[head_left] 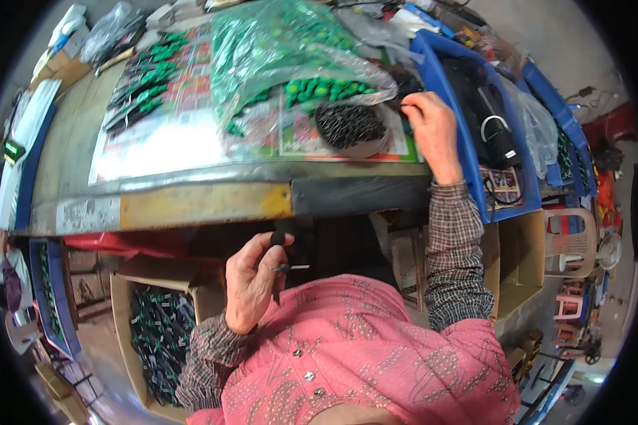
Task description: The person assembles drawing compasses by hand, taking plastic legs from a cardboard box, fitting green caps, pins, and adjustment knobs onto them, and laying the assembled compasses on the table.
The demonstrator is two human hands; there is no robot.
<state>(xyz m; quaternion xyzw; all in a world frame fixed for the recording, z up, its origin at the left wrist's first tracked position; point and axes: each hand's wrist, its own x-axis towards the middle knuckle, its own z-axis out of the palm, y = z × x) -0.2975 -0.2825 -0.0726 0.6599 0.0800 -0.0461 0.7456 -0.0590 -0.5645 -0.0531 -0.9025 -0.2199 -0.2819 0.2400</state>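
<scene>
- Black round-ended part (279,238) was pinched in left hand (248,280).
- Right hand (434,129), fingertips bunched, apparently picked near small black pieces (349,125); hold unclear.
- Next move likely required joining.

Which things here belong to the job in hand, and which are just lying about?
Likely in use: black piece held in the left hand; dish of small black pieces near the right hand; green pieces by the clear bag.

Seemingly just lying about: beige chair; fan; crumpled bag, far left.
</scene>
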